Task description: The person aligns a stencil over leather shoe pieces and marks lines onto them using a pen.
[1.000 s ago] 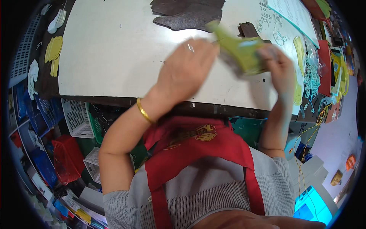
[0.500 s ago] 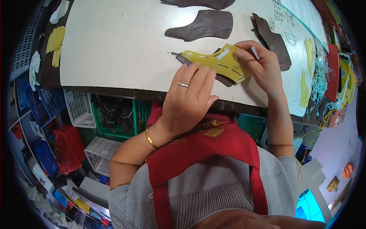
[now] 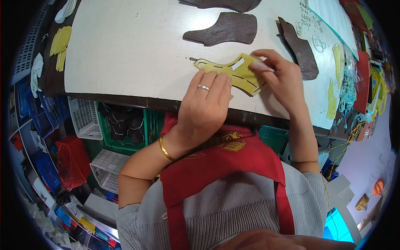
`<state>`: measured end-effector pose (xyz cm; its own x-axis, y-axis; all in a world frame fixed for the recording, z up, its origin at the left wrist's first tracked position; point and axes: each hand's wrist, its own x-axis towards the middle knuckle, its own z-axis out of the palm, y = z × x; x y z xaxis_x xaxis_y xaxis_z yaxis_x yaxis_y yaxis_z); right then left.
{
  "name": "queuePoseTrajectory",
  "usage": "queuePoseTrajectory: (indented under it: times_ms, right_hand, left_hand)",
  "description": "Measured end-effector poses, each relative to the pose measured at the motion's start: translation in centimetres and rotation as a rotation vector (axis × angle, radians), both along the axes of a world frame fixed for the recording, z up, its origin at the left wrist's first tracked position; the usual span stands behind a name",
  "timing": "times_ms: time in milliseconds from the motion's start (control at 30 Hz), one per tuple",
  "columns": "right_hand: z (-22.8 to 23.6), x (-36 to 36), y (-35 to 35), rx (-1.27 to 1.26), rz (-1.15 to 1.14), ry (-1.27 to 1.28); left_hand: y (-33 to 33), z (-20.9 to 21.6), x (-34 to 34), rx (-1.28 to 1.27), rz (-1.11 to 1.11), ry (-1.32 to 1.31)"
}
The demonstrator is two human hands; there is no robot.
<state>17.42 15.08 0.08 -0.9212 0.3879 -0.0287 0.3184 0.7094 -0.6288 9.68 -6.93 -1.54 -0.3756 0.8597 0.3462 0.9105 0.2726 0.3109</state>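
Yellow-green and slotted, the template (image 3: 233, 73) lies flat on the white table (image 3: 125, 50), left hand (image 3: 204, 106) pressing it with flat fingers, right hand (image 3: 279, 79) pinching its right end; positioning seems underway, needing steadiness next. Half a second ago it sat lower, over a dark leather piece (image 3: 227, 29).

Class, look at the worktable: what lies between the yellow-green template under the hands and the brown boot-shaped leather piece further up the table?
In the head view, nothing: only bare white tabletop separates the yellow-green template from the brown leather piece.
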Motion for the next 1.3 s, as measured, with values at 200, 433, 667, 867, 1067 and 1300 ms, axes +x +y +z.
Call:
queuePoseTrajectory:
  times_ms: [200, 433, 667, 867, 1067, 1300]
  right_hand:
    - [-0.1, 1.6, 0.6, -0.119, -0.113, 0.015]
    - [0.4, 1.3, -0.3, 0.082, -0.073, 0.043]
    - [1.7, 0.1, 1.2, 0.380, 0.049, 0.270]
    - [2.1, -4.1, -2.9, -0.206, 0.242, 0.211]
    - [0.8, -6.7, -4.4, 0.035, 0.415, 0.045]
    - [2.5, -5.7, -2.9, 0.254, 0.407, 0.092]
  left_hand:
    - [0.6, 0.3, -1.9, -0.017, -0.116, 0.043]
    - [1.0, 0.3, -1.5, 0.021, -0.126, 0.152]
    - [0.9, 0.3, 0.0, -0.085, -0.125, 0.142]
    - [0.4, -0.4, 0.5, -0.114, -0.150, 0.142]
    - [0.8, -0.5, 0.2, -0.027, -0.135, 0.172]
    - [0.8, -0.6, 0.6, -0.081, -0.125, 0.130]
